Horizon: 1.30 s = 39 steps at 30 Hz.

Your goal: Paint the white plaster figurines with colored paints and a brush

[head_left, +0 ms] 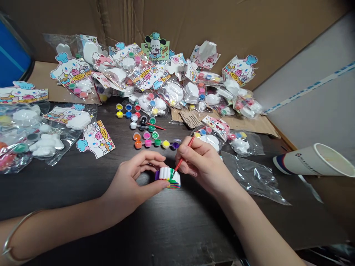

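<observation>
Between thumb and fingers, my left hand [135,181] holds a small ridged white piece [165,173] with green, purple and rainbow-coloured paint on it. My right hand [203,162] grips a thin red paintbrush [183,157], its tip touching the green patch on the piece. Just beyond the hands lie open paint pots: a row with orange, pink, green, yellow and purple [156,142], and behind it black, white and green pots [142,126]. A second red brush [155,126] rests beside the black and green pots.
Bagged white figures with paint pots [155,103] and cartoon cards are piled along the cardboard at the back. More bags [24,136] lie at left, near a loose card [95,139]. A clear plastic bag [252,177] and a tilted paper cup [307,160] are at right.
</observation>
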Each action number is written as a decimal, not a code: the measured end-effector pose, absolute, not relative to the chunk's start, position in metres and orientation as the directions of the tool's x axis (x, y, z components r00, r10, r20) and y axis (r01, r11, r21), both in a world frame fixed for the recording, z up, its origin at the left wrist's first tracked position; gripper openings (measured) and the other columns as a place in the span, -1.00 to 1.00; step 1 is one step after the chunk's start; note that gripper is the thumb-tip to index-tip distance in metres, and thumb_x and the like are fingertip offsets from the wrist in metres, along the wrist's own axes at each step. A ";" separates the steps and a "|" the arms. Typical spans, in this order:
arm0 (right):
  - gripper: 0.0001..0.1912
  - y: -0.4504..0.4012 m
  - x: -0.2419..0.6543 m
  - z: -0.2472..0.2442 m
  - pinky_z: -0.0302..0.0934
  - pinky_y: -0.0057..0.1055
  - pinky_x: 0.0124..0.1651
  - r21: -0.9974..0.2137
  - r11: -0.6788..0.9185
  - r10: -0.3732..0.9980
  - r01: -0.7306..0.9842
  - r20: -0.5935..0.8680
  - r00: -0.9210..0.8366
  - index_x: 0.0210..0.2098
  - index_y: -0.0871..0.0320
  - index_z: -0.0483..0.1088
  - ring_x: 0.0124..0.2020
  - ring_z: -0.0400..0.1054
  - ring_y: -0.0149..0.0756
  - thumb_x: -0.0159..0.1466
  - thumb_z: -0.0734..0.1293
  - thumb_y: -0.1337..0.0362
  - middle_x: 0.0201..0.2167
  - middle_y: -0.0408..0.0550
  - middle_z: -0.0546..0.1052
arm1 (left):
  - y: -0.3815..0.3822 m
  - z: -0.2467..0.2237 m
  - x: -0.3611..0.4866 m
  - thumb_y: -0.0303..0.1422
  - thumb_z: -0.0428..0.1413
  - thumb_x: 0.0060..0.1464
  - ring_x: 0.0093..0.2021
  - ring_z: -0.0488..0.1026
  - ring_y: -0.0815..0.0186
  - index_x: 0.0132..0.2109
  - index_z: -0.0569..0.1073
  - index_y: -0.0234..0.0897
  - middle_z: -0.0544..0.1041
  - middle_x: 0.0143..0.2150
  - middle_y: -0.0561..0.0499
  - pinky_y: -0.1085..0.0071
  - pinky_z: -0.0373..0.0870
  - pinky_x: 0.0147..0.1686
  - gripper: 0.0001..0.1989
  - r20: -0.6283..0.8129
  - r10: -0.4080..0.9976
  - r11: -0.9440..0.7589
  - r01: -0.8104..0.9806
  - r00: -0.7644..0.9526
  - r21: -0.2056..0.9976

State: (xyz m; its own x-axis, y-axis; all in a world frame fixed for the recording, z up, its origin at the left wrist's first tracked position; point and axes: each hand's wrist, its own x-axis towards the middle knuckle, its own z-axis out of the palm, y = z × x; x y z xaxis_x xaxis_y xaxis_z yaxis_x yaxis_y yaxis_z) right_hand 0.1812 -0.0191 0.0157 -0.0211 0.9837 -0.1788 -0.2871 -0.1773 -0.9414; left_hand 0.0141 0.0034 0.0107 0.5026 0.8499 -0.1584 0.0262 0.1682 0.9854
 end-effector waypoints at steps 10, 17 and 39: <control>-0.54 -0.018 0.182 0.014 -0.19 -0.58 -0.66 -0.953 -0.188 0.981 -0.238 -0.191 -0.010 -0.59 0.17 0.22 -0.74 0.02 -0.59 0.00 0.47 -0.03 -0.79 -0.28 0.30 | 0.003 0.011 0.014 -0.49 0.27 -0.23 -0.25 0.52 0.34 -0.28 0.45 -0.22 0.57 -0.34 0.10 0.41 0.44 -0.16 -0.71 -0.153 0.848 0.171 0.011 0.508 0.985; -0.53 -0.016 0.184 0.012 -0.21 -0.56 -0.66 -0.958 -0.186 0.981 -0.218 -0.194 0.014 -0.58 0.16 0.24 -0.74 0.00 -0.58 -0.02 0.47 -0.06 -0.78 -0.28 0.29 | 0.002 0.012 0.014 -0.50 0.27 -0.24 -0.26 0.52 0.33 -0.28 0.45 -0.22 0.57 -0.36 0.10 0.40 0.44 -0.16 -0.71 -0.149 0.847 0.173 0.002 0.510 0.985; -0.51 -0.014 0.180 0.014 -0.20 -0.54 -0.64 -0.947 -0.117 0.982 -0.298 -0.155 0.106 -0.59 0.15 0.21 -0.74 -0.05 -0.59 -0.05 0.48 -0.07 -0.79 -0.31 0.25 | 0.003 0.013 0.014 -0.47 0.29 -0.27 -0.24 0.53 0.28 -0.29 0.45 -0.23 0.58 -0.33 0.05 0.36 0.47 -0.12 -0.70 -0.168 0.852 0.194 -0.002 0.496 0.981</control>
